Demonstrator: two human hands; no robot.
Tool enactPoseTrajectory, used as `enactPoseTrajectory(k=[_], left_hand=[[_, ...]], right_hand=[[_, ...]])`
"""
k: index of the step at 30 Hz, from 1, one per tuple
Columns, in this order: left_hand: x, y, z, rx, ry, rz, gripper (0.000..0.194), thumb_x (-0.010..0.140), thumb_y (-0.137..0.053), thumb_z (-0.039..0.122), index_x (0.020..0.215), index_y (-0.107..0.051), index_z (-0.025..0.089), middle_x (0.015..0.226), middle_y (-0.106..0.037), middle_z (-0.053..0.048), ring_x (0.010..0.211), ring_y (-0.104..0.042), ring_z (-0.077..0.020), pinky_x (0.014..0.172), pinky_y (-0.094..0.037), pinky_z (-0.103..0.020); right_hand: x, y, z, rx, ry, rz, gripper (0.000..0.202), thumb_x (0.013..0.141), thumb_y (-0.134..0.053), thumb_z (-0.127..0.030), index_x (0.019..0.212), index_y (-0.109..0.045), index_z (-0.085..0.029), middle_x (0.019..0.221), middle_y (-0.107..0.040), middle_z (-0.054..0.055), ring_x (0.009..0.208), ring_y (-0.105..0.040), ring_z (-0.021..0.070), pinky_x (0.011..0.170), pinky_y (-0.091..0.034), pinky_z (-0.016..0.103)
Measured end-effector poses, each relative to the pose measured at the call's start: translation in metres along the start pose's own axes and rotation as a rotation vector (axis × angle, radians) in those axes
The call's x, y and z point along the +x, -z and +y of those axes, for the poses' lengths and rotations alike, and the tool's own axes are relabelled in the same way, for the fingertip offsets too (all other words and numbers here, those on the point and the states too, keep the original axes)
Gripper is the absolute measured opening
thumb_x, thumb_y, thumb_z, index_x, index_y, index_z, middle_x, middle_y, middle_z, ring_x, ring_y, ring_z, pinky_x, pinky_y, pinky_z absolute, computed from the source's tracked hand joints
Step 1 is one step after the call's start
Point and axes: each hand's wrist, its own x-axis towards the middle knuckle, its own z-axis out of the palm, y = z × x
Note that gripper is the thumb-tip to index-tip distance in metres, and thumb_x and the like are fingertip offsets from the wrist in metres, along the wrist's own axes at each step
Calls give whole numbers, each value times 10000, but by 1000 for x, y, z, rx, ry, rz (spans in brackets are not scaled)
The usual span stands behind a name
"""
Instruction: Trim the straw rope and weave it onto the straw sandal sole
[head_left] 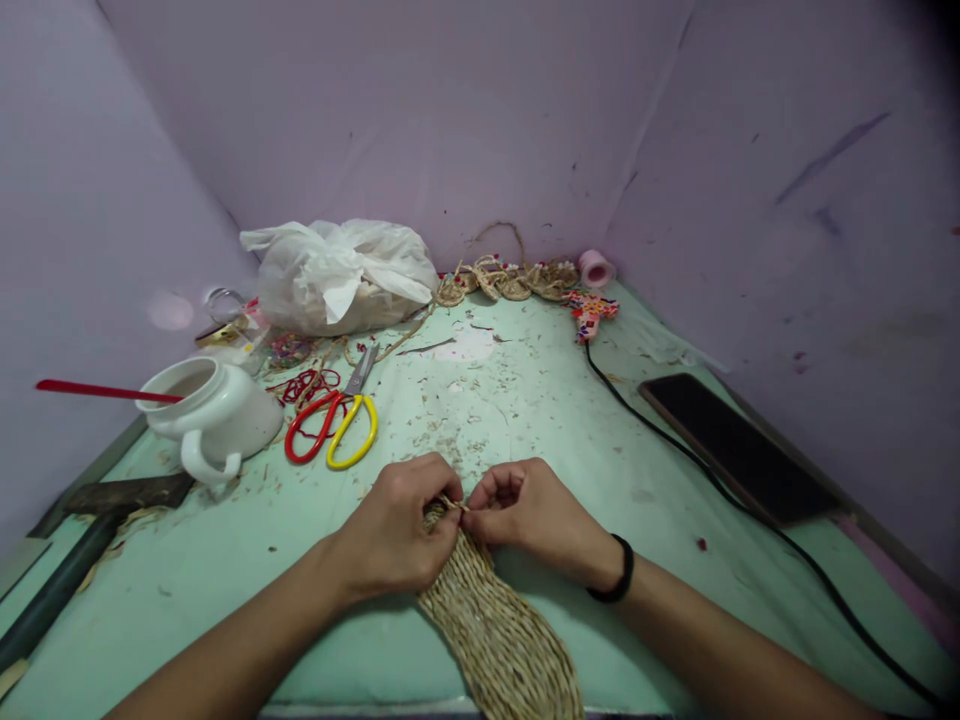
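A long woven straw piece (502, 620) runs from the table's front edge up to my two hands. My left hand (401, 525) is closed round its upper end, with thumb and fingers pinching the tip. Just to the right, my right hand (529, 515) pinches a thin strand at that same tip, its other fingers curled; a black band circles the wrist. The fingertips of both hands nearly meet there. Scissors (334, 420) with one red and one yellow handle lie beyond my left hand.
A white pot (225, 410) with a red stick and a hammer (127, 495) are at the left. Farther back sit a white plastic bag (341, 280), braided straw pieces (514, 280) and a pink spool (596, 268). A glue gun (591, 313), its black cable and a phone (739, 445) lie right.
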Motion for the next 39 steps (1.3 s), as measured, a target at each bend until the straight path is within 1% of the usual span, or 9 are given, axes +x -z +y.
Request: enactPoseTrajectory(k=[9, 13, 15, 18, 20, 25, 28, 34, 39], left_hand=[[-3, 3, -4, -118, -231, -37, 105, 714, -433, 71, 770, -491, 138, 758, -516, -61, 719, -485, -140, 630, -409, -267], [-3, 6, -5, -142, -256, -33, 114, 719, -439, 63, 783, -503, 133, 751, -520, -64, 718, -490, -140, 624, -408, -266], [-3, 6, -4, -145, -238, -34, 111, 719, -444, 68, 781, -509, 133, 738, -523, -60, 701, -487, -138, 618, -404, -268], [-3, 6, -2, -160, -195, -56, 102, 716, -447, 83, 763, -520, 135, 723, -529, -51, 685, -484, -136, 618, -400, -271], [-1, 6, 0, -178, -123, -79, 87, 697, -472, 100, 748, -531, 139, 716, -537, -40, 681, -486, -136, 624, -401, -274], [5, 9, 2, -413, 226, -172, 167, 637, -531, 113, 800, -531, 148, 726, -559, 0, 669, -499, -118, 609, -405, -242], [6, 10, -1, -618, 313, -178, 281, 601, -557, 114, 873, -501, 151, 743, -565, 11, 668, -507, -112, 601, -401, -234], [7, 10, -9, -821, 411, -268, 415, 551, -580, 85, 947, -480, 156, 736, -593, 7, 648, -536, -124, 594, -402, -249], [9, 10, -16, -942, 464, -315, 479, 511, -581, 44, 968, -498, 159, 675, -582, 24, 594, -518, -107, 546, -384, -224]], right_hand=[[1, 7, 3, 272, -49, -211, 152, 574, -670, -219, 677, -604, -130, 483, -559, -42, 402, -517, 74, 459, -464, 230], [1, 6, 7, 145, 8, -232, 68, 632, -601, -198, 640, -606, -131, 467, -547, -31, 419, -527, 90, 472, -462, 243], [-1, 7, 8, -28, 178, -187, 81, 664, -549, -165, 658, -623, -133, 504, -558, -13, 456, -527, 99, 472, -439, 236], [-5, 8, 6, -382, 560, -88, 138, 652, -508, -87, 668, -638, -131, 581, -588, 15, 529, -520, 106, 501, -399, 225], [-6, 9, 6, -517, 695, -33, 144, 635, -498, -63, 648, -625, -128, 570, -579, 10, 528, -502, 100, 504, -380, 217], [-4, 8, 9, -534, 612, 31, 123, 672, -468, -94, 648, -580, -141, 530, -546, -14, 464, -458, 76, 440, -345, 180], [-4, 7, 10, -550, 609, 39, 114, 683, -461, -100, 654, -557, -154, 546, -549, -15, 479, -463, 79, 457, -355, 182], [-4, 9, 11, -651, 836, -16, 114, 673, -454, -86, 696, -528, -169, 613, -528, 3, 554, -465, 108, 509, -373, 212], [-3, 9, 10, -935, 1025, -26, 141, 724, -407, -103, 742, -539, -149, 660, -542, 44, 542, -455, 125, 469, -358, 232]])
